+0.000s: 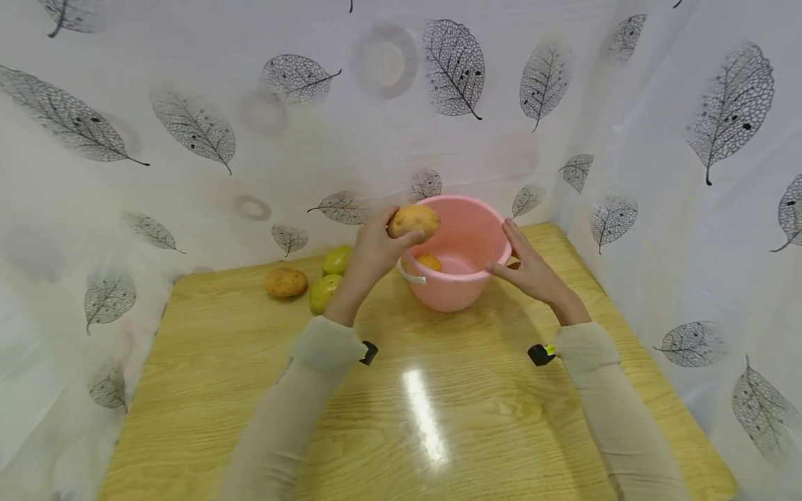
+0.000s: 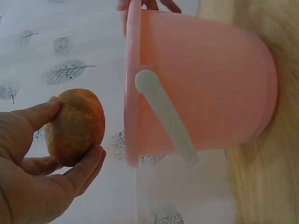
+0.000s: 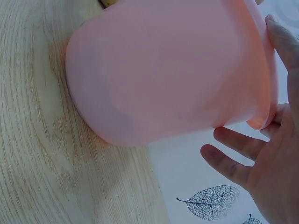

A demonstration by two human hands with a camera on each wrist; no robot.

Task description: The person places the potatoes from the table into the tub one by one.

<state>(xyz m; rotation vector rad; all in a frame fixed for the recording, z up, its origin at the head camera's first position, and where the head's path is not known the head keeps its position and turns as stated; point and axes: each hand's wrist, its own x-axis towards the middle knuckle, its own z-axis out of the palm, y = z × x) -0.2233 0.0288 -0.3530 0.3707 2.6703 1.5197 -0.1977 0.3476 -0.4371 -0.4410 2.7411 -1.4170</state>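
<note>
My left hand (image 1: 374,249) holds a brown potato (image 1: 415,222) between thumb and fingers at the left rim of a pink bucket (image 1: 447,291). In the left wrist view this potato (image 2: 77,127) is apart from the bucket's rim (image 2: 132,84). Another potato (image 1: 429,261) lies inside the bucket, partly hidden by its wall. My right hand (image 1: 532,270) rests against the right side of the rim, thumb and fingers spread. From the right wrist view, its fairly straight fingers (image 3: 239,143) are at the bucket's outer side (image 3: 163,74).
Left of the bucket, a potato (image 1: 286,283) lies on the wooden table (image 1: 238,362) beside two green fruits (image 1: 324,293), partly hidden by the left arm. The bucket's white handle (image 1: 411,272) hangs on its left. A leaf-patterned curtain (image 1: 388,153) stands behind the table.
</note>
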